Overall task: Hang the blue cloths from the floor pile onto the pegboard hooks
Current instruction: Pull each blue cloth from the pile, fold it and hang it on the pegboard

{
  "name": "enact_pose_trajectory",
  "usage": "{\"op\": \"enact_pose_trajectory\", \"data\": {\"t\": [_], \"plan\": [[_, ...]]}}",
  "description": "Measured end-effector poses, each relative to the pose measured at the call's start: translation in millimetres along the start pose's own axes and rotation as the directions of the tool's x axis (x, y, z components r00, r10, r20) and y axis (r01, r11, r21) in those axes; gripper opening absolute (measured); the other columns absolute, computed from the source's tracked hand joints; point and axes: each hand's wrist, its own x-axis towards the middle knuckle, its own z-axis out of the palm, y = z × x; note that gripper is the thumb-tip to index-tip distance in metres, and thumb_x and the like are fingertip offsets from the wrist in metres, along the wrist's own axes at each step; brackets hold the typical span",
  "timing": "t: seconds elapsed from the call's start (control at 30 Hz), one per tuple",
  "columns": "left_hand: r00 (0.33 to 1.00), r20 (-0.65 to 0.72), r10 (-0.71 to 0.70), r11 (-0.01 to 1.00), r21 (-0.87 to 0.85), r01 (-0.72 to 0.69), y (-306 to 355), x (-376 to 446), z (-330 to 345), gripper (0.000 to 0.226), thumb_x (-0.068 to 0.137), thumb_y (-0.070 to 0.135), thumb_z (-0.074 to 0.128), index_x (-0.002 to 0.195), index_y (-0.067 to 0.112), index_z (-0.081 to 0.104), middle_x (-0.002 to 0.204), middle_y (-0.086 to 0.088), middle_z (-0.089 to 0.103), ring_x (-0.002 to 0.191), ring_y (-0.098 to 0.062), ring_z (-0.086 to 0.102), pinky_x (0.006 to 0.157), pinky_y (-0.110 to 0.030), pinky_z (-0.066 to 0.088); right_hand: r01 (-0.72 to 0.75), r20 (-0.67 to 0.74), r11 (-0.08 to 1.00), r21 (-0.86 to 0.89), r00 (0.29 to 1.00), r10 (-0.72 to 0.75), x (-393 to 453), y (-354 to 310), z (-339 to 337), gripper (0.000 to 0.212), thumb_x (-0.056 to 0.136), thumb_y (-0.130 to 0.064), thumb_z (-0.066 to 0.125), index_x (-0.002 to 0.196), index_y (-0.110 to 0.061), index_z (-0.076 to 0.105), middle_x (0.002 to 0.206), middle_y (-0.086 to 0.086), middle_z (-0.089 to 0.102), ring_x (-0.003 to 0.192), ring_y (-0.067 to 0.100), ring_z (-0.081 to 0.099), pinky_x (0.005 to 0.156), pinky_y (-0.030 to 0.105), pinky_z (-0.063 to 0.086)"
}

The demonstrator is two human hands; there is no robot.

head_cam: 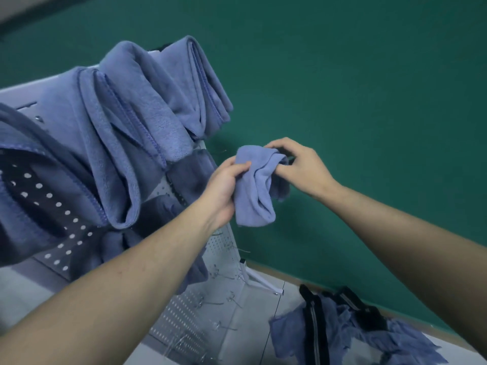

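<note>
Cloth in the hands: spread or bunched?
Bunched. The blue cloth is gathered into folds, gripped by the left hand and right hand.

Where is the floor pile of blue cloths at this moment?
In the head view, the pile lies at the lower right on the floor, beside the pegboard foot and below the right forearm, with black straps across it.

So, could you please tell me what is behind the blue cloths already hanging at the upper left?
Behind the hanging cloths is the white pegboard; its perforated face and bare wire hooks show below and beside them. The hooks carrying those cloths are covered by fabric.
</note>
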Motion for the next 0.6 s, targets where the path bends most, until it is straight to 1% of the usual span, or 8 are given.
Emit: {"op": "enact_pose_trajectory", "data": {"t": [0.07,0.1,0.17,0.23,0.3,0.4,0.5,0.6], "plan": [[0.991,-0.124,0.05,0.998,0.03,-0.046,1.4,8.8,-0.7,0.024,0.091,0.011,0.059,0.114,0.006,0.065,0.104,-0.017,0.074,0.094,-0.03,0.071,0.083,-0.039,0.058,0.021,-0.007,0.986,-0.166,1.0,-0.023,16.5,-1.5,7.0,0.032,0.083,-0.019,0.063,0.108,-0.037,0.07,0.104,-0.02,0.068,0.1,0.013,0.057,0.09,0.032,0.047],[0.98,-0.181,0.084,0.996,0.056,-0.076,1.9,13.6,-0.2,0.024,0.092,0.011,0.057,0.115,0.006,0.065,0.101,-0.015,0.075,0.09,-0.027,0.072,0.075,-0.034,0.058,0.012,-0.017,0.985,-0.173,1.0,-0.015,23.9,-2.7,10.7,0.032,0.083,-0.019,0.062,0.107,-0.038,0.071,0.106,-0.018,0.068,0.102,0.013,0.058,0.092,0.033,0.048],[0.948,-0.266,0.175,0.98,0.141,-0.141,1.7,20.9,3.0,0.023,0.095,0.013,0.055,0.118,0.01,0.062,0.096,-0.009,0.076,0.083,-0.02,0.073,0.064,-0.026,0.056,-0.048,-0.023,0.996,-0.075,0.999,0.046,37.4,-4.7,18.5,0.032,0.082,-0.017,0.059,0.099,-0.042,0.07,0.106,-0.018,0.071,0.098,0.01,0.064,0.09,0.035,0.053],[0.922,-0.316,0.225,0.968,0.182,-0.174,2.2,25.1,7.6,0.019,0.099,0.013,0.051,0.117,0.015,0.058,0.094,-0.003,0.074,0.076,-0.012,0.072,0.059,-0.022,0.054,-0.111,-0.024,0.994,0.002,0.994,0.111,49.2,-6.0,26.6,0.034,0.082,-0.015,0.055,0.09,-0.046,0.066,0.1,-0.019,0.073,0.083,0.01,0.068,0.078,0.036,0.058],[0.883,-0.39,0.261,0.958,0.219,-0.186,3.7,33.4,9.2,0.02,0.1,0.013,0.047,0.117,0.018,0.056,0.093,0.0,0.071,0.079,-0.012,0.07,0.061,-0.022,0.052,-0.126,-0.009,0.991,0.039,0.992,0.126,59.2,-6.0,36.5,0.032,0.084,-0.014,0.054,0.091,-0.043,0.066,0.097,-0.016,0.073,0.079,0.013,0.068,0.073,0.033,0.059],[0.836,-0.451,0.313,0.933,0.311,-0.181,8.4,47.7,5.8,0.028,0.1,0.016,0.043,0.126,0.012,0.053,0.088,0.0,0.064,0.092,-0.023,0.068,0.068,-0.026,0.048,-0.115,0.003,0.993,0.036,0.993,0.115,70.1,-7.7,51.2,0.03,0.088,-0.013,0.053,0.101,-0.037,0.066,0.102,-0.013,0.072,0.092,0.011,0.065,0.067,0.015,0.05],[0.834,-0.483,0.265,0.958,0.23,-0.17,8.3,56.2,0.9,0.047,0.098,0.029,0.04,0.139,0.007,0.047,0.119,-0.016,0.065,0.111,-0.031,0.063,0.089,-0.033,0.045,-0.133,0.037,0.99,0.051,0.991,0.131,81.4,-7.8,65.5,0.029,0.088,-0.013,0.053,0.108,-0.032,0.065,0.105,-0.011,0.071,0.095,0.013,0.064,0.076,0.021,0.051],[0.808,-0.508,0.297,0.941,0.297,-0.159,8.8,60.6,-1.5,0.043,0.106,0.022,0.035,0.144,0.005,0.043,0.14,-0.02,0.055,0.126,-0.034,0.054,0.1,-0.037,0.043,-0.167,0.048,0.978,0.122,0.986,0.162,89.5,-8.7,77.7,0.028,0.089,-0.014,0.055,0.111,-0.028,0.066,0.108,-0.012,0.07,0.1,0.013,0.064,0.089,0.029,0.053]]}}
